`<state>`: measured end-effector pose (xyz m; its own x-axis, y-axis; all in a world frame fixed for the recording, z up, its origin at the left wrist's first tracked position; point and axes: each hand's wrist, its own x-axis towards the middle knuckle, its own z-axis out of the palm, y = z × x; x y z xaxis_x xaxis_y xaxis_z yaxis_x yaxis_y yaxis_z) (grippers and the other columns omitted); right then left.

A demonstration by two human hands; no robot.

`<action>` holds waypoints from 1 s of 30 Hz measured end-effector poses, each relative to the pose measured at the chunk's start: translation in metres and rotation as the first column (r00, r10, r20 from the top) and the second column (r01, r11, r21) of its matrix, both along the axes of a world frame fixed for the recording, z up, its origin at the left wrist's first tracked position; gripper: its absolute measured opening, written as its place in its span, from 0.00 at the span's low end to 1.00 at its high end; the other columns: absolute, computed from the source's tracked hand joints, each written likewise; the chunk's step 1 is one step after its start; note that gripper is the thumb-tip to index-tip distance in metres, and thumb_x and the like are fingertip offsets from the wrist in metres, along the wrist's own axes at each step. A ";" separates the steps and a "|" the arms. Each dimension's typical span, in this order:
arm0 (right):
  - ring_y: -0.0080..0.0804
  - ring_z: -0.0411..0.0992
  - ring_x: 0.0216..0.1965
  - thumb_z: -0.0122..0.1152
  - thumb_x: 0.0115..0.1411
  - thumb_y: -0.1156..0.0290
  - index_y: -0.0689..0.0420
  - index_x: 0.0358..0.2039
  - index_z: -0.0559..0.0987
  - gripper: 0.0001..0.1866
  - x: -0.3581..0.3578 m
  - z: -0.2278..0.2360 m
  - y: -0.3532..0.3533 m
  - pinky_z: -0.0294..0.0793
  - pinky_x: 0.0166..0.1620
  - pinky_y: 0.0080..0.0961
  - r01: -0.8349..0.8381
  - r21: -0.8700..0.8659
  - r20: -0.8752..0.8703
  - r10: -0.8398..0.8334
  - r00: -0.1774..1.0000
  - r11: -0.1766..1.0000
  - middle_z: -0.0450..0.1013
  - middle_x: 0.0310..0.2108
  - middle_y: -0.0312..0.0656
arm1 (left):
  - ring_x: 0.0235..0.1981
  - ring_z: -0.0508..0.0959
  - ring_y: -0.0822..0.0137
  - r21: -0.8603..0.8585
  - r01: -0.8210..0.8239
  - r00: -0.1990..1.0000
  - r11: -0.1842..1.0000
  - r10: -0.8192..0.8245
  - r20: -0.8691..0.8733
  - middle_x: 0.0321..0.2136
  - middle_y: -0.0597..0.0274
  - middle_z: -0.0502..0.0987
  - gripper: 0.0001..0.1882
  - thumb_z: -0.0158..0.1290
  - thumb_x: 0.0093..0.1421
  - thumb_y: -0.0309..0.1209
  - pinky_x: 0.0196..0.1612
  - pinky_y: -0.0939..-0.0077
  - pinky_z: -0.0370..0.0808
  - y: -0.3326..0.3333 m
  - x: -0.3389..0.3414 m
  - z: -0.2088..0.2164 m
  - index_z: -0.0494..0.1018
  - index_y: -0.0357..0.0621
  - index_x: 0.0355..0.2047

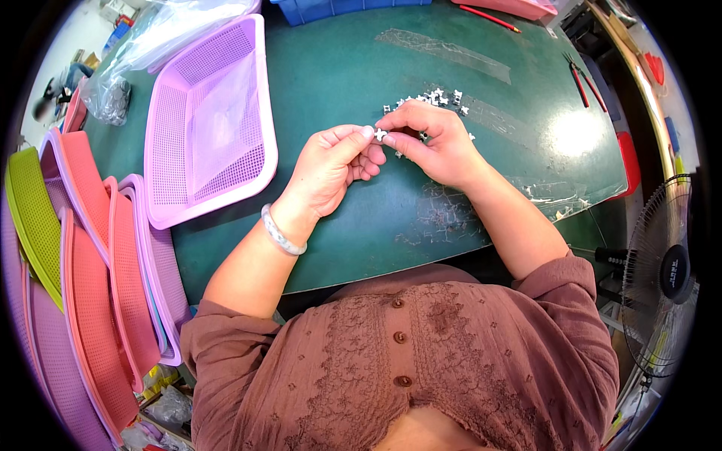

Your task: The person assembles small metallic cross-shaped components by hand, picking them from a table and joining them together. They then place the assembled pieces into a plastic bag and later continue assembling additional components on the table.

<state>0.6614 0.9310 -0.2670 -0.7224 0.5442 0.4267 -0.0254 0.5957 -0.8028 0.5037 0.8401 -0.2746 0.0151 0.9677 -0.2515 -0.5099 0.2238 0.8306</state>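
Observation:
Between my two hands, above the green table, is a small white cross-shaped plastic piece (380,135). My left hand (329,161) pinches it from the left with thumb and forefinger, the other fingers curled below. From the right, my right hand (435,143) closes thumb and forefinger on its other side. A pile of similar small white and black pieces (436,98) lies on the table just beyond my right hand, which covers part of it. A few more pieces show beneath that hand.
A lilac perforated basket (263,161) with a clear plastic bag (226,105) stands left on the green table (323,68). Stacked baskets (90,301) lean at far left. Red-handled pliers (579,85) and a red pen (489,18) lie at the right. A fan (665,274) stands beyond the table's edge.

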 end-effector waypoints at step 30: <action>0.36 0.61 0.42 0.61 0.44 0.65 0.50 0.27 0.79 0.08 -0.015 -0.021 0.015 0.57 0.46 0.35 0.215 0.599 0.223 -0.419 0.880 0.771 0.67 0.32 0.34 | 0.24 0.70 0.75 -0.070 -0.110 0.991 0.991 0.105 -0.080 0.26 0.63 0.72 0.05 0.46 0.55 0.26 0.27 0.85 0.69 0.002 -0.001 -0.001 0.69 0.39 0.32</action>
<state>0.6463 0.9463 -0.2877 -0.6994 0.5174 0.4931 0.4452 0.8551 -0.2658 0.5027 0.8423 -0.2753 -0.1100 0.9415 -0.3187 -0.4705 0.2331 0.8510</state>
